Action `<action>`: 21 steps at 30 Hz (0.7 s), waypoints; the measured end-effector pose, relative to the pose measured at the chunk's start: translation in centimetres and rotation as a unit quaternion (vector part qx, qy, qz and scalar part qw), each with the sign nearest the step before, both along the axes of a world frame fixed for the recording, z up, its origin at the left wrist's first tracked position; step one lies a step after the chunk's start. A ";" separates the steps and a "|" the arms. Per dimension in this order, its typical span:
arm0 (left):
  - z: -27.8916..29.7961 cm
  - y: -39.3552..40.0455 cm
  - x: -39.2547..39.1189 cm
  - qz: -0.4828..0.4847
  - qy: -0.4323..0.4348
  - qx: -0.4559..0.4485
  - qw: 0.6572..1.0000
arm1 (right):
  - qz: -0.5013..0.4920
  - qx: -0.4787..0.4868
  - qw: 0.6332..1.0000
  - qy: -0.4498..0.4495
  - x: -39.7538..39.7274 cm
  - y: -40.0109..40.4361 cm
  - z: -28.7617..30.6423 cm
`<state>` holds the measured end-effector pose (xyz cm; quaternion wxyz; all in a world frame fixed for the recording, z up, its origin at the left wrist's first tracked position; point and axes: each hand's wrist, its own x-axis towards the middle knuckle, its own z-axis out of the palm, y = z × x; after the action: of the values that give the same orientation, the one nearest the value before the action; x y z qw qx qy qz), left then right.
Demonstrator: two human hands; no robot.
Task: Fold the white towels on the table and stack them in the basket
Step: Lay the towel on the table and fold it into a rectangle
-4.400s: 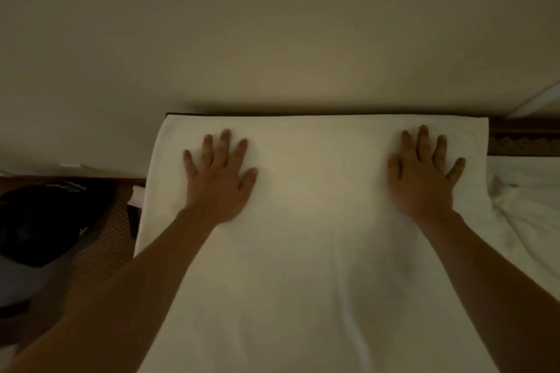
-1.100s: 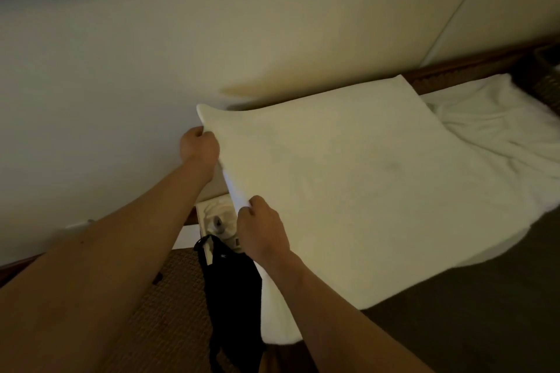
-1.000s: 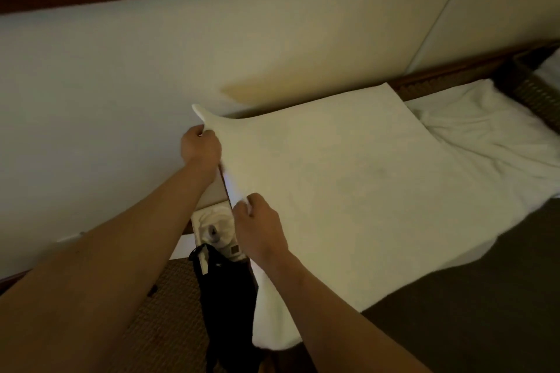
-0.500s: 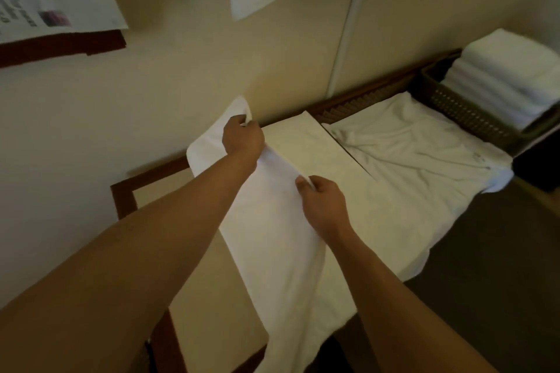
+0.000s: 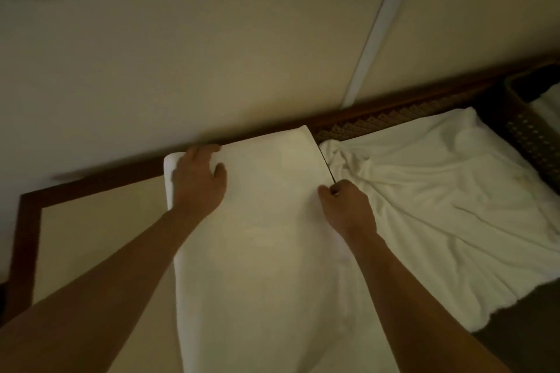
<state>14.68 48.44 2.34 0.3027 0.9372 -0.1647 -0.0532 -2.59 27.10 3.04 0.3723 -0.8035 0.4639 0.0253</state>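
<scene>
On the table, head view: one view only, looking down over both forearms.
Towel: the folded towel [image 5: 263, 239] lies flat on the table [image 5: 100, 239], a long strip running from the wall toward the person.
Left hand: the left hand [image 5: 198, 183] rests palm-down on the far left corner, fingers [image 5: 204, 150] loosely spread and curling over the far edge.
Right hand: the right hand [image 5: 345, 209] is at the right edge, fingers curled and seemingly pinching the upper layer; the pinch itself is partly hidden.
Other cloth: a rumpled towel [image 5: 439, 202] lies just beside, touching that right edge.
Basket: the basket [image 5: 533, 136] sits at far right, well apart, with a white stack barely showing inside.
Key relation: the strip's long axis points at the person, and both hands sit at its far end, so I judge the next fold brings that end toward the near one; the right hand is nearer the basket.
Change: half a second ago both hands held the edge lifted mid-fold; now the layer is down and the strip is narrower.
</scene>
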 end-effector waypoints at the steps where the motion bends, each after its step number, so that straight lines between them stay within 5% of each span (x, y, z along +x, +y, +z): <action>1: -0.3 1.1 1.6 -0.004 -0.016 0.066 0.998 | 0.021 -0.001 1.000 -0.009 2.3 -1.0 -0.2; 4: -0.1 3.5 4.5 -0.032 -0.001 0.205 0.978 | 0.066 -0.010 0.997 -0.040 7.8 -3.1 -0.6; 11: 0.4 4.1 7.6 -0.046 0.047 0.311 0.948 | 0.119 -0.080 0.977 -0.157 12.6 -5.3 -1.9; 15: 0.0 3.9 8.3 -0.002 0.102 0.292 0.951 | 0.142 -0.135 0.975 -0.101 12.5 -6.5 -3.6; 21: -1.3 4.8 8.7 0.068 0.124 0.189 0.972 | 0.181 -0.164 0.959 -0.146 14.2 -6.2 -3.8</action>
<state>23.43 53.19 1.03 0.1412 0.9726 -0.0487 -0.1782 11.58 20.94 -0.74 0.2887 -0.9188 0.2493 -0.1019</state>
